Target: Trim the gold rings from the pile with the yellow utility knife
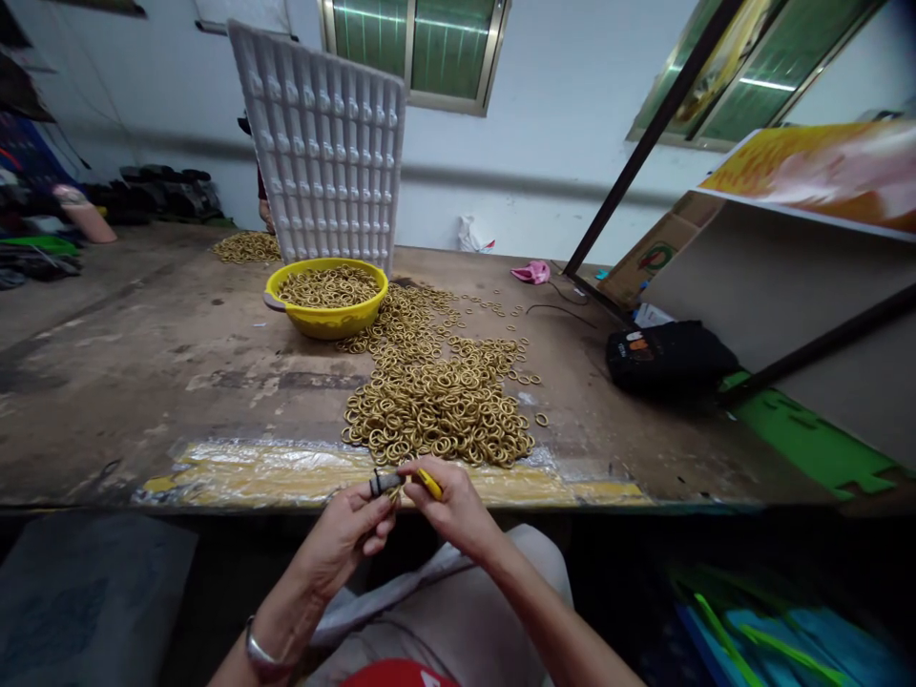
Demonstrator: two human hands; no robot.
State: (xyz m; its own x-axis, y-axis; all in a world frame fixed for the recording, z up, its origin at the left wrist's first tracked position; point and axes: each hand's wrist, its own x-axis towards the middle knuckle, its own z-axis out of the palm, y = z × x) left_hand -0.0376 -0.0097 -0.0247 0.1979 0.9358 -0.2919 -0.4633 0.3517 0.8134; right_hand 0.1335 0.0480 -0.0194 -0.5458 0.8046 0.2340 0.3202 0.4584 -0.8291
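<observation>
At the table's front edge, my left hand pinches a few gold rings between thumb and fingers. One finger of that hand has a grey cover with a dark band round it. Close by on the right, my right hand is closed round a small tool with a yellow handle; its working end is hidden, so its kind is unclear. My right fingertips meet the left ones at the rings. Just beyond both hands lies a large pile of gold rings.
A yellow basin full of rings stands behind the pile, before an upright grey moulded panel. Another ring heap lies at the far left, near a person's partly hidden hand. A black bag and dark frame bars stand right.
</observation>
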